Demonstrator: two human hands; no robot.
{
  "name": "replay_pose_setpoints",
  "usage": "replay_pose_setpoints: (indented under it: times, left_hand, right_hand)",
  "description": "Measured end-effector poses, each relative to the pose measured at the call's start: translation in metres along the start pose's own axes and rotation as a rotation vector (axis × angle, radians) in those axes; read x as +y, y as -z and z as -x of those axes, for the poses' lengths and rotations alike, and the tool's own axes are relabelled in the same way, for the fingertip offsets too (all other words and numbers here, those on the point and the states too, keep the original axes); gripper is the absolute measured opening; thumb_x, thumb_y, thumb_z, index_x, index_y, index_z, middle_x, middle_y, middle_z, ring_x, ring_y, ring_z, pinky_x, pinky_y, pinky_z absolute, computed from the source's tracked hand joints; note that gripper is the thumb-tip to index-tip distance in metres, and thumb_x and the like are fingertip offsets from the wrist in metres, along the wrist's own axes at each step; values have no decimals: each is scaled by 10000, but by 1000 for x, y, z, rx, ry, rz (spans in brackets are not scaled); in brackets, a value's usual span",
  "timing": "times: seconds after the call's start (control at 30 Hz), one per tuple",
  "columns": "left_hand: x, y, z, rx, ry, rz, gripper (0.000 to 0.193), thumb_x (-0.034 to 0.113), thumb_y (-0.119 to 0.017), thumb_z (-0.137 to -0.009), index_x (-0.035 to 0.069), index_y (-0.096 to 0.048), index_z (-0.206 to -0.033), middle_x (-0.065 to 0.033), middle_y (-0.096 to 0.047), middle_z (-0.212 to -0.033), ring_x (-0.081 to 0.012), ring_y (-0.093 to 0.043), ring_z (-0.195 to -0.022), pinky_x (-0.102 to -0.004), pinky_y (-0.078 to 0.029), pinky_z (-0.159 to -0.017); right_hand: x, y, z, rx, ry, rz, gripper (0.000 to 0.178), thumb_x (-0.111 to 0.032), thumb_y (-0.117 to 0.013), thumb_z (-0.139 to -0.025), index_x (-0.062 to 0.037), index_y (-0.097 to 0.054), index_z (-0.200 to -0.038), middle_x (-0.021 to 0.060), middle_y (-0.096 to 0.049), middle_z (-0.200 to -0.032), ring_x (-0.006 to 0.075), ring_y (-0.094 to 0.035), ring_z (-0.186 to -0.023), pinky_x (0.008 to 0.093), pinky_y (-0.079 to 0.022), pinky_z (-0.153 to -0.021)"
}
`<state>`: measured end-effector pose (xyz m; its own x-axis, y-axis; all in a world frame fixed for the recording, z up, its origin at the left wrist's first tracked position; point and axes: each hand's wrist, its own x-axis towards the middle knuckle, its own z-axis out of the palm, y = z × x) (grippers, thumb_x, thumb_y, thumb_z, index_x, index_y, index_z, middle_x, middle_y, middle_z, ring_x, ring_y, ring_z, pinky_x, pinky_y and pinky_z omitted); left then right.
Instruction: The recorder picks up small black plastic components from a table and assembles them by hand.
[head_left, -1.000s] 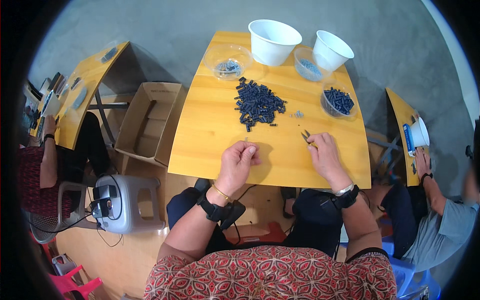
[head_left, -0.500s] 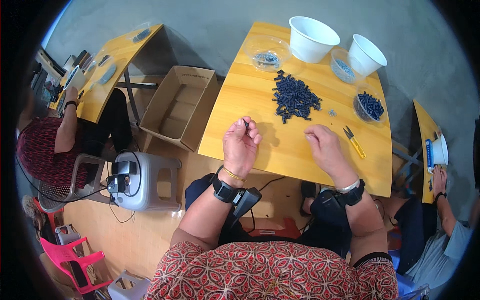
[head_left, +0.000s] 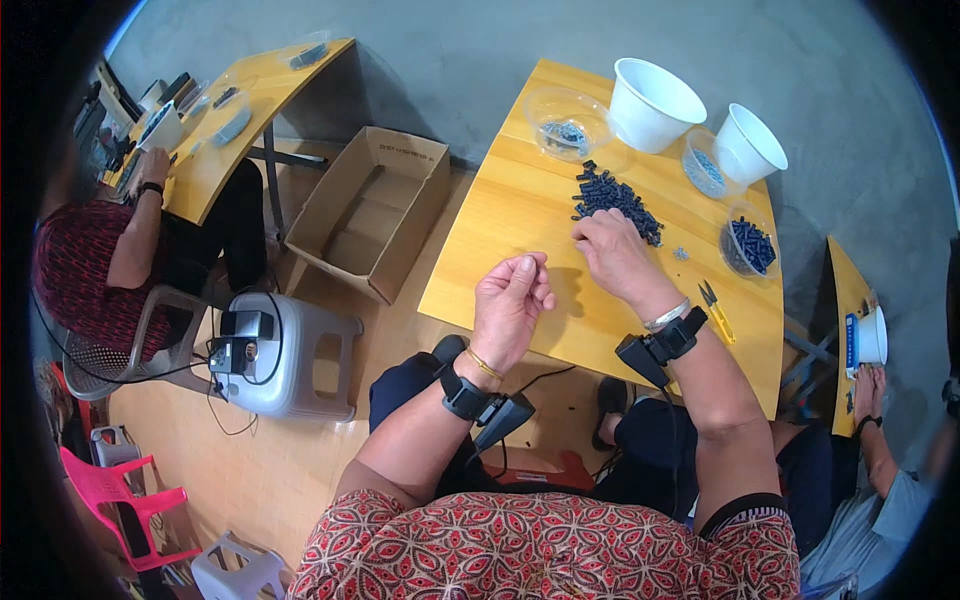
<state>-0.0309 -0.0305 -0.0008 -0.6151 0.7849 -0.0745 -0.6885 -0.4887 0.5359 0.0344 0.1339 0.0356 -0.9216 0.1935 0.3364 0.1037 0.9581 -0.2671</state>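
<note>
From the head cam, the heap of small dark plastic sleeves [head_left: 605, 188] is on the yellow wooden table [head_left: 510, 215], and the right hand [head_left: 622, 260] is right at its near side, covering part of it. Fingers on that hand are bent and bunched downward; can't tell if the tips are touching the heap or pinching a piece.

The left hand [head_left: 512, 308] is nearer the body and off to the left, clear of the heap. Thumb and forefinger are together, the other fingers loosely curled. No idea if there's something tiny in that pinch, it's too small to make out.

Just right of the heap there's a little cluster of silvery bits [head_left: 681, 254], then yellow-handled snips [head_left: 718, 315] lying beyond the right hand, tips pointing away from the body. Past those, a clear plastic tub [head_left: 727, 240] with more dark sleeves in it. A big white bowl [head_left: 650, 128] is at the far end, well away from both hands.
</note>
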Motion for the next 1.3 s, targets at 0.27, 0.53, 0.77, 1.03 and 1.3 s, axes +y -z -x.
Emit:
replay_pose_setpoints:
  times: [0.27, 0.53, 0.77, 1.03, 1.3]
  left_hand:
    - [-4, -2, 0, -34, 5, -51, 186, 152, -490, -906, 0, -571, -976, -29, -544, -778, -96, -482, -629, -247, -440, -574]
    - [-15, -12, 7, -128, 27, -177, 178, 106, -484, -903, -10, -579, -998, -35, -525, -753, -103, -463, -627, -254, -443, -582]
    - [-33, -21, 7, -222, 20, -336, 164, 55, -512, -876, -27, -580, -1001, -41, -527, -736, -112, -468, -642, -266, -456, -593]
    - [-42, -29, 5, -228, -1, -412, 157, 18, -531, -854, -40, -577, -992, -63, -559, -752, -122, -501, -638, -275, -485, -591]
    - [-44, -26, 6, -260, -24, -461, 160, 11, -527, -853, -39, -575, -996, -64, -568, -765, -122, -525, -665, -274, -494, -626]
  right_hand:
    - [2, -3, 7, 25, 12, 54, 21, -49, -555, -743, -59, -540, -756, 82, -506, -761, 262, -474, -817, 372, -382, -733]
    - [-6, 28, 37, 165, -316, -511, 30, 12, -523, -786, -15, -526, -798, 73, -566, -776, 184, -551, -694, 279, -442, -644]
    - [-10, 33, 85, 242, -409, -1120, 45, -7, -505, -850, -1, -548, -861, 16, -570, -817, 80, -549, -731, 223, -462, -694]
    - [-2, 38, 98, 221, -372, -1450, 133, -55, -528, -861, 4, -531, -980, 56, -545, -848, 134, -517, -788, 283, -439, -771]
    - [-3, 38, 97, 215, -352, -1554, 104, -38, -531, -852, -4, -530, -950, 47, -549, -842, 119, -531, -770, 262, -449, -728]
